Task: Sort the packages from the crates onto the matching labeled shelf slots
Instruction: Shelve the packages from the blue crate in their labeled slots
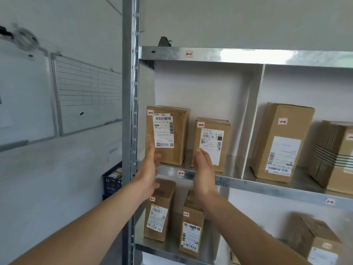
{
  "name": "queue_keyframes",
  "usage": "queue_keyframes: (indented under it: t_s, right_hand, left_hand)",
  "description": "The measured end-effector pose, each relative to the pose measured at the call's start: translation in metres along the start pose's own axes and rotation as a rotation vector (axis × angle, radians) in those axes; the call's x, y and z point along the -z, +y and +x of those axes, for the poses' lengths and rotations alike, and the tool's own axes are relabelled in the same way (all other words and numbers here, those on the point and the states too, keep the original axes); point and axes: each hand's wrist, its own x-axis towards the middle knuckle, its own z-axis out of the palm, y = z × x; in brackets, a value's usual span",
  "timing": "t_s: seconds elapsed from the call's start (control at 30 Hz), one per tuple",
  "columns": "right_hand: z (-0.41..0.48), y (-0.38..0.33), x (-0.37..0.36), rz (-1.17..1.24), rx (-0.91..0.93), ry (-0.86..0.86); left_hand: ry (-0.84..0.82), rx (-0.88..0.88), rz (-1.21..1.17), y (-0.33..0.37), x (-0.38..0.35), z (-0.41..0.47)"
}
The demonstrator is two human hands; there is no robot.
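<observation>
fingers (pixel 151 153) of both hands are lying straight and loose, gripping nothing. left hand (pixel 150 169) is overlapping the lower left corner of the left box (pixel 168 134); right hand (pixel 203 173) is hovering at the lower left edge of the right box (pixel 212 144); cannot tell if either is touching. both boxes, tagged 1-1, are standing upright just beyond the fingertips, long axis vertical, a gap between them. each hand is nearer its own box. the steel shelf (pixel 248 182) is carrying them; a crate (pixel 112 180) is sitting low left by the wall (pixel 47 178).

I am watching both hands with fingers (pixel 152 153) straight. The left hand (pixel 150 169) is hovering at the tall box's (pixel 180 134) lower left corner. The right hand (pixel 203 169) is hovering before the small box (pixel 212 131). Both boxes are standing upright on the shelf (pixel 248 183) under the 1-1 label (pixel 188 53).
</observation>
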Motion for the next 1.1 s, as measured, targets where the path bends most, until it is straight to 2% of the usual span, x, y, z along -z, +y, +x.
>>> queue_keyframes:
  t_s: [0.33, 0.5, 0.67, 0.8, 1.1]
  right_hand:
    - [0.028, -0.005, -0.024, -0.013, 0.079, 0.003]
    - [0.041, 0.002, -0.033, -0.040, 0.081, -0.010]
    - [0.067, 0.025, -0.044, -0.049, -0.005, -0.055]
    - [0.096, 0.048, -0.040, -0.019, -0.051, -0.043]
    - [0.092, 0.034, -0.054, -0.008, -0.113, -0.019]
  left_hand:
    - [-0.066, -0.033, -0.051, 0.032, 0.015, 0.014]
    - [-0.046, -0.069, -0.045, 0.039, 0.022, 0.025]
    - [-0.035, -0.110, -0.040, 0.050, 0.024, 0.035]
    - [-0.090, -0.128, -0.040, 0.055, 0.026, 0.040]
    - [-0.134, -0.112, -0.014, 0.045, 0.031, 0.072]
